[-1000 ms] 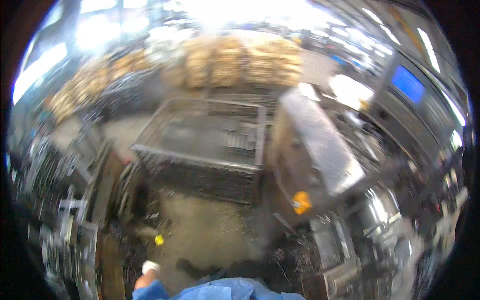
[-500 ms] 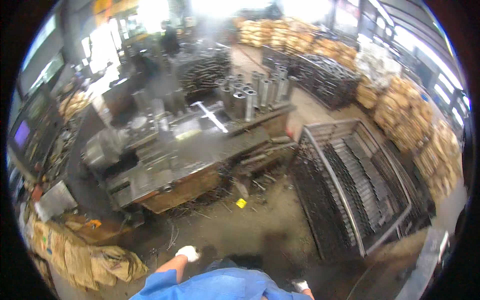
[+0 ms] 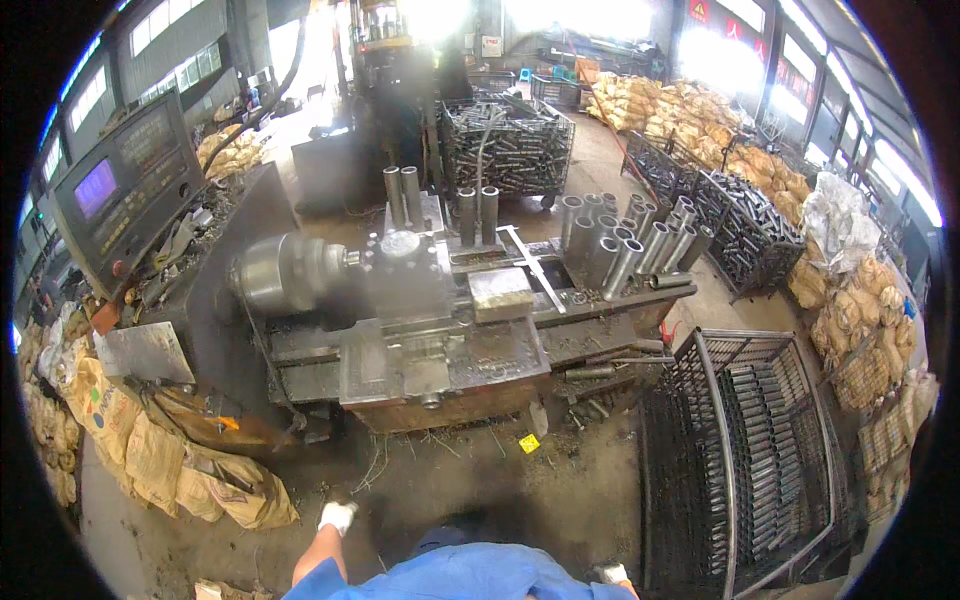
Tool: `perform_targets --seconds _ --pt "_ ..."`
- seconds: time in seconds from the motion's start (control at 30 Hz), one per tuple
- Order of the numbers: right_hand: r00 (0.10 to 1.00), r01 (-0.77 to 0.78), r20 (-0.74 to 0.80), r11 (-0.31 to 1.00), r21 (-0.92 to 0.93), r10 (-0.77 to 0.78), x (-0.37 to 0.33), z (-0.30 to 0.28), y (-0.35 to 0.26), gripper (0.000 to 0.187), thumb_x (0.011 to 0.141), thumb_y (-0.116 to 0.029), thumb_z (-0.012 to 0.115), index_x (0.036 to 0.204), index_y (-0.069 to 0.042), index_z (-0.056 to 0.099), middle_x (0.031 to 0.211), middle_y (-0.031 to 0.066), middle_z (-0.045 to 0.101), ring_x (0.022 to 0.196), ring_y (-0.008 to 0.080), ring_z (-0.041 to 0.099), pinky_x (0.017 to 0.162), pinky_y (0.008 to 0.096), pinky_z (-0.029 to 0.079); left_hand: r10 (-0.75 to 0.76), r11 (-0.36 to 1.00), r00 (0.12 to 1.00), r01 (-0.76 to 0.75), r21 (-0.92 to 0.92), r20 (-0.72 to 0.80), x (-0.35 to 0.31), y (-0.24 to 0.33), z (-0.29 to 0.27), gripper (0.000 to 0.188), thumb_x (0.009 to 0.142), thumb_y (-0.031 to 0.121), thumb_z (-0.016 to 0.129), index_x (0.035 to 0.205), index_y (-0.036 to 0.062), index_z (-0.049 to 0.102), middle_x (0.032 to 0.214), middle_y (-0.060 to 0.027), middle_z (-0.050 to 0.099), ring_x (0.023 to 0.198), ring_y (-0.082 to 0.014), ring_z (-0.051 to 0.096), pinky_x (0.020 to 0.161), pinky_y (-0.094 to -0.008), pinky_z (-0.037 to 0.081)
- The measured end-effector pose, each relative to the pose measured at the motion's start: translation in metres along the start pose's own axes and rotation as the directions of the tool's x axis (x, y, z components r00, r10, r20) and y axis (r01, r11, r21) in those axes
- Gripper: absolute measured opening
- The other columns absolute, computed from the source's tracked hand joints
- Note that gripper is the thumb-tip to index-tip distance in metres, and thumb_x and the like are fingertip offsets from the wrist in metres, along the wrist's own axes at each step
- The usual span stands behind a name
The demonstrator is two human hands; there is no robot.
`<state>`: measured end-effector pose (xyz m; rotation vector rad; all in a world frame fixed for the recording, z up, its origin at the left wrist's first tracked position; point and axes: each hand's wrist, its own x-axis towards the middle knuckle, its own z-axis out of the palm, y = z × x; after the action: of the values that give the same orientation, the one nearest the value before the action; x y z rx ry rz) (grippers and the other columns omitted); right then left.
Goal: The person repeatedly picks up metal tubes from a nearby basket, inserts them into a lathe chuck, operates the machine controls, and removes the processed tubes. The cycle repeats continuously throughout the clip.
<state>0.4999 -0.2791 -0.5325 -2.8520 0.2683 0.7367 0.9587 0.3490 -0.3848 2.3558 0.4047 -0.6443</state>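
Low in the picture, my left hand [image 3: 338, 516], in a white glove, hangs over the floor in front of the lathe [image 3: 460, 400]. Its fingers are too small to make out, and I see no object in it. My right hand [image 3: 612, 574], also white-gloved, is at the lower edge beside my blue clothing, partly hidden, nearest the wire crate [image 3: 722, 460] of rowed metal tubes. Neither hand touches the machine. A large caliper [image 3: 532, 268] lies on the lathe bed, beside a metal block [image 3: 501, 295]. Several steel tubes [image 3: 622, 268] stand to its right, and one lies flat.
Left of the lathe chuck [image 3: 290, 274] is a control panel [image 3: 125, 185] with a lit screen. Woven sacks [image 3: 150, 450] lie at the left. Behind stand a bin of metal parts [image 3: 510, 150] and stacked sacks [image 3: 660, 105]. A yellow tag [image 3: 529, 443] lies on the floor.
My view has turned left and lifted, so the lathe sits lower and farther right, and is sharper. My left hand appears lower and farther left; my right hand stays near the lower edge.
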Motion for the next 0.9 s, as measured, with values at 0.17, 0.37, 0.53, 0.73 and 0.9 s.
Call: perform_targets --seconds 0.17,0.37,0.53,0.73,0.9 --pt "0.990 0.085 0.112 0.996 0.008 -0.086 0.035 -0.046 -0.059 0.033 0.090 -0.031 0.062 0.116 -0.024 0.081 0.120 0.0108 0.078 0.116 0.0323 0.073 0.102 0.0442 0.057 -0.332 0.827 0.589 -0.195 -0.528 -0.737 0.101 -0.065 -0.120 0.071 0.112 0.051 0.045 0.142 -0.0121 0.055 0.141 -0.0349 0.062 0.126 -0.0480 0.063 0.107 -0.0490 0.050" --pt "0.986 0.082 0.124 0.970 0.231 -0.113 0.027 -0.054 -0.045 0.028 0.095 -0.037 0.061 0.116 -0.028 0.076 0.126 0.0077 0.076 0.113 0.0337 0.073 0.094 0.0481 0.059 -0.443 0.851 0.370 -0.113 -0.513 -0.817 0.104 -0.068 -0.230 0.068 0.114 0.045 0.041 0.156 -0.0087 0.042 0.155 -0.0333 0.050 0.139 -0.0449 0.055 0.117 -0.0462 0.045" --pt "0.973 0.075 0.219 0.997 -0.018 -0.069 0.061 -0.100 -0.083 0.032 0.092 -0.039 0.062 0.111 -0.022 0.081 0.121 0.0113 0.077 0.114 0.0330 0.074 0.097 0.0460 0.058 -0.068 0.983 0.479 0.183 0.024 -0.875 0.108 -0.117 -0.272 0.058 0.115 0.032 0.036 0.158 -0.0072 0.041 0.165 -0.0269 0.042 0.151 -0.0378 0.042 0.127 -0.0402 0.033" --pt "0.993 -0.115 0.025 0.991 0.073 0.114 0.062 -0.122 -0.089 0.030 0.098 -0.034 0.061 0.112 -0.015 0.079 0.116 0.0146 0.077 0.103 0.0355 0.075 0.091 0.0460 0.059 0.092 0.628 0.743 0.474 0.618 -0.663 0.103 -0.020 -0.277 0.051 0.112 0.025 0.039 0.156 0.0002 0.048 0.158 -0.0143 0.053 0.141 -0.0285 0.052 0.119 -0.0367 0.040" --pt "0.789 -0.594 0.302 0.535 0.602 0.535 0.083 -0.212 -0.104 0.037 0.092 -0.042 0.069 0.105 -0.009 0.080 0.094 0.0166 0.080 0.081 0.0313 0.077 0.077 0.0457 0.060 0.372 0.784 0.450 0.317 0.534 -0.812 0.097 0.070 -0.204 0.051 0.110 0.027 0.046 0.152 0.0000 0.052 0.153 -0.0150 0.057 0.133 -0.0290 0.056 0.112 -0.0378 0.044"
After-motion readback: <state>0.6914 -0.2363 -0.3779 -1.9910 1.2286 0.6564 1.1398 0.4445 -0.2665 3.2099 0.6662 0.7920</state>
